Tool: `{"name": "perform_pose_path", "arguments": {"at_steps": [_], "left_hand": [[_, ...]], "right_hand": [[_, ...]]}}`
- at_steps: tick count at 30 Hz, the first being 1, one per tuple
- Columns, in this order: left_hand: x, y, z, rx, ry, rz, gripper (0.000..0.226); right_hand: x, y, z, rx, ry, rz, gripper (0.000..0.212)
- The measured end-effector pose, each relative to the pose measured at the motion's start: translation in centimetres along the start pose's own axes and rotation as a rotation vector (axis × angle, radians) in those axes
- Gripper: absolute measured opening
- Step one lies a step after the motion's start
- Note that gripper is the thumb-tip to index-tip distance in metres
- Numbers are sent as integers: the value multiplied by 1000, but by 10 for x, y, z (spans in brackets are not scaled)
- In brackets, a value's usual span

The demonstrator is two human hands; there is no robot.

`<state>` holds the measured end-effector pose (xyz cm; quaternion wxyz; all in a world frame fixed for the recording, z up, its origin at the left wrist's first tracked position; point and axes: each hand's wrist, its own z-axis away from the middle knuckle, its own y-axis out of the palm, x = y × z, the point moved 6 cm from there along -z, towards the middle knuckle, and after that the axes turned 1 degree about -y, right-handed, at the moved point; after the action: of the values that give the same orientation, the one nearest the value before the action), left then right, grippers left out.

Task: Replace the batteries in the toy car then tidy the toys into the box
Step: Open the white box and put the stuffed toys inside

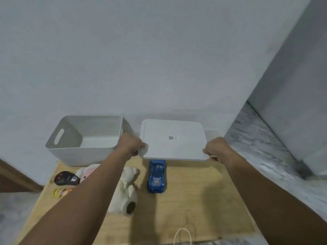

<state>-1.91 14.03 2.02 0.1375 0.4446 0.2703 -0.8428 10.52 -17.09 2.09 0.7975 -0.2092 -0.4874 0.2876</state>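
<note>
White lid (174, 138), gripped by both hands, hides the blue car's (157, 175) front.

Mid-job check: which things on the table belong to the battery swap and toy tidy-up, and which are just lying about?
Part of the job:
blue toy car
open white box
box lid, held by left hand and right hand
white plush toy
pink plush toy
black controller
small coloured pieces

Lying about:
white cord loop
</note>
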Motion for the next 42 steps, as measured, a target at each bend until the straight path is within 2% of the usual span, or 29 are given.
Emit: {"name": "perform_pose_path", "arguments": {"at_steps": [3, 7, 8, 11, 14, 18, 21, 27, 29, 31, 34, 39, 42], "left_hand": [[13, 54, 12, 36, 13, -165, 10], [38, 115, 37, 76, 30, -396, 7], [46, 129, 44, 100, 23, -414, 2], [73, 160, 61, 135, -52, -438, 15], [95, 178, 66, 182, -95, -469, 26], [114, 188, 73, 215, -119, -422, 32], [122, 193, 79, 244, -121, -400, 34], [121, 194, 87, 280, -117, -411, 37], [115, 192, 90, 306, -100, -438, 30], [106, 185, 91, 327, -72, -464, 18], [85, 167, 89, 355, -41, -460, 22], [62, 104, 74, 251, -20, -479, 19], [55, 62, 64, 231, -37, -488, 28]], "right_hand": [[-47, -28, -12, -75, 19, 48, 18], [-105, -50, -23, -103, 23, 212, 35], [-117, -52, -25, -104, 15, 252, 34], [-149, -52, -27, -74, 27, 317, 26], [-177, -49, -31, -63, 47, 298, 9], [-210, -40, -38, -13, 66, 386, 26], [-220, -38, -38, 12, 52, 443, 29], [-205, -41, -27, -27, 51, 410, 29], [-194, -40, -24, -2, 52, 432, 31], [-178, -37, -20, 10, 19, 434, 25], [-147, -27, -13, 9, -57, 452, 11], [-94, 12, -3, 162, -112, 379, 9], [-63, 41, 6, 252, -143, 333, 18]]}}
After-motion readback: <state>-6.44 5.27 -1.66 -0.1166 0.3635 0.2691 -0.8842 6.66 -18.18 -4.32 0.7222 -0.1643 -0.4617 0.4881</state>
